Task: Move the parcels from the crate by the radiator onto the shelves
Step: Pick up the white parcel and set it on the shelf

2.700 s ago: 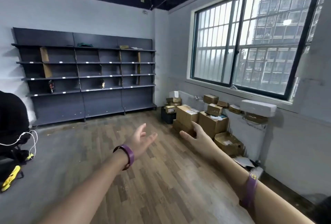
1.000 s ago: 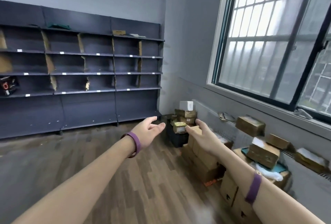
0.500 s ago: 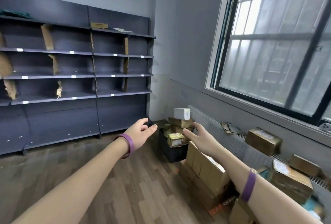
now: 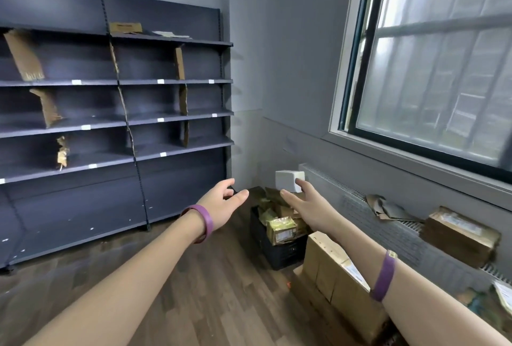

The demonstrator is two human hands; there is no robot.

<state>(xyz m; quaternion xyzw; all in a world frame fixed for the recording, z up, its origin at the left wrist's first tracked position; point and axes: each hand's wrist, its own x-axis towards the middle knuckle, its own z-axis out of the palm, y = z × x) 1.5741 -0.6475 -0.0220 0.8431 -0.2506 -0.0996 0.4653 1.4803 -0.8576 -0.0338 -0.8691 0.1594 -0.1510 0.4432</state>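
Labels on the parcels (image 4: 282, 228) are too blurred to read. They lie piled in the black crate (image 4: 278, 254) beside the radiator (image 4: 382, 223), white box (image 4: 288, 181) on top. Left hand (image 4: 221, 201) and right hand (image 4: 304, 204) are spread, holding nothing, near the crate.

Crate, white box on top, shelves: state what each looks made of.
Crate: likely black plastic, matte, with a ribbed-looking moulded wall. White box: probably foam or card; plain, matte, unprinted faces, unclear which. Shelves: apparently painted metal, dark matte grey, thin boards on slotted uprights.
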